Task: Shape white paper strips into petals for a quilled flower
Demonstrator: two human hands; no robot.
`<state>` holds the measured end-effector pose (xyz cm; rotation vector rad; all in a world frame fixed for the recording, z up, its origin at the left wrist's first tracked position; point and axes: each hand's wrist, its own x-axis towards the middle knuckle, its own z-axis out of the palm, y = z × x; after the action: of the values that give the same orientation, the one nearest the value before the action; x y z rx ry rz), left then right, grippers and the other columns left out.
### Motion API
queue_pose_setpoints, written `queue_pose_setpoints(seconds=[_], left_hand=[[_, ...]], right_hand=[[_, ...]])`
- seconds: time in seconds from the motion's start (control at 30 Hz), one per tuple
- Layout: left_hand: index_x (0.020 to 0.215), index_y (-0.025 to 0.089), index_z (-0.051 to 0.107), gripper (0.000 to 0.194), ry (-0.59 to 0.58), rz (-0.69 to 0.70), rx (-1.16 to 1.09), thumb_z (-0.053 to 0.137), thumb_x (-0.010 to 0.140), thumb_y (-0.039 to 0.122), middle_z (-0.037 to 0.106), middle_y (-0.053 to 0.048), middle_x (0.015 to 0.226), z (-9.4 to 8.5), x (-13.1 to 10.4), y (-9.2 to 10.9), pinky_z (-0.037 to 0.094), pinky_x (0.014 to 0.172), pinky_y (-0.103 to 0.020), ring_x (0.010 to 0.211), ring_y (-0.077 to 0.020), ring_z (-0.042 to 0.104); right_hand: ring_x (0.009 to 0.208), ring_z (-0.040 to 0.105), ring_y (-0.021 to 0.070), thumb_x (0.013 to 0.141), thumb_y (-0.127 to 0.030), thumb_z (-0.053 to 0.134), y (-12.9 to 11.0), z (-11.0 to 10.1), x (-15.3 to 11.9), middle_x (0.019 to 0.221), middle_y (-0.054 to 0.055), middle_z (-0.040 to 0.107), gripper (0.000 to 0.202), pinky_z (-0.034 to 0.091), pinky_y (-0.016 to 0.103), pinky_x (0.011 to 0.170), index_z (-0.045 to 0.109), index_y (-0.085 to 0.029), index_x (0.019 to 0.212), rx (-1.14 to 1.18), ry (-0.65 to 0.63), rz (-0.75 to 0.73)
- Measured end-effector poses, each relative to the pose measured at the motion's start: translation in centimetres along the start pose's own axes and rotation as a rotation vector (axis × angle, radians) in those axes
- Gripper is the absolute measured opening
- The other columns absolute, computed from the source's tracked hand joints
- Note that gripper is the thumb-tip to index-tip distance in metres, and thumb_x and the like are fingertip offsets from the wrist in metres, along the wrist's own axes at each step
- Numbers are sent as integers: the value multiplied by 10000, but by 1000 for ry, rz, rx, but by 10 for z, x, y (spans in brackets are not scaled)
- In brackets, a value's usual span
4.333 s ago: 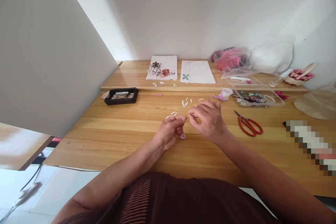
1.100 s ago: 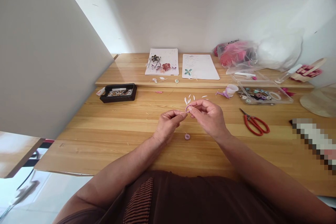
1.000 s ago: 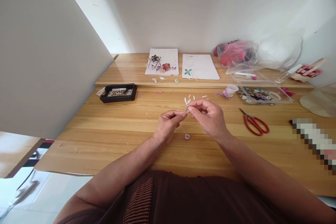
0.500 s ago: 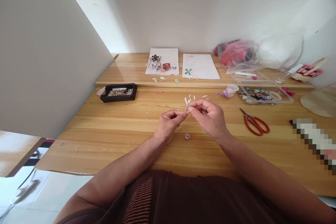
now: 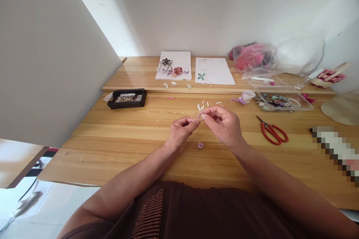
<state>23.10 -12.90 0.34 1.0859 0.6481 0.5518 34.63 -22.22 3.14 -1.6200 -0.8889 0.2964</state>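
Between my two hands a thin purple loop (image 5: 199,116), apparently wound with thread, is pinched at the fingertips. My left hand (image 5: 181,132) has thumb and forefinger closed on its lower end. My right hand (image 5: 224,125) grips its upper right side the same way. Just below them is a small purple thread bobbin (image 5: 200,145) with a bit of thread rising from it; whether it hangs or lies on the wood I cannot tell. Several white petal-shaped pieces (image 5: 199,106) lie just beyond my fingers.
Red-handled scissors (image 5: 272,132) lie to the right. A clear box of bobbins (image 5: 310,107) and a white cup with purple thread (image 5: 248,96) stand behind. At left is a black bead tray (image 5: 111,104). On the raised shelf, paper sheets (image 5: 217,76) hold flower ornaments (image 5: 177,71).
Almost nothing differs. Both hands keep the same pinch on the purple loop, and the bobbin below stays in practically the same spot.
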Motion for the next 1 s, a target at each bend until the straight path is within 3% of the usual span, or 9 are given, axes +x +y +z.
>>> queue_pose_setpoints(seconds=[0.37, 0.67, 0.83, 1.0], left_hand=[[671, 160, 696, 301, -3, 27, -1, 863, 617, 405, 499, 55, 550, 0, 1, -1, 275, 527, -237, 506, -49, 330], [653, 170, 693, 262, 42, 46, -83, 847, 641, 382, 546, 37, 608, -3, 3, -3, 268, 536, -244, 534, -59, 361], [615, 168, 673, 251, 77, 39, -151, 848, 613, 348, 508, 44, 580, -1, 2, 0, 273, 545, -244, 540, -64, 355], [614, 161, 665, 246, 75, 18, -209, 848, 602, 325, 495, 47, 567, 0, 1, 1, 269, 541, -241, 532, -61, 348]], right_hand=[[633, 656, 146, 802, -288, 718, 0, 2, -2, 755, 42, 747, 124, 490, 269, 598, 713, -177, 856, -4, 17, -6], [671, 675, 161, 799, -377, 739, 4, 1, -2, 897, 71, 774, 205, 536, 295, 609, 717, -186, 868, 143, -123, 107], [624, 641, 147, 851, -283, 687, 7, 4, -13, 776, 37, 749, 103, 507, 275, 585, 740, -196, 866, -86, -51, -95], [594, 621, 136, 868, -168, 645, 10, 8, -20, 749, 22, 730, 78, 493, 266, 587, 713, -205, 873, -359, 40, -406]])
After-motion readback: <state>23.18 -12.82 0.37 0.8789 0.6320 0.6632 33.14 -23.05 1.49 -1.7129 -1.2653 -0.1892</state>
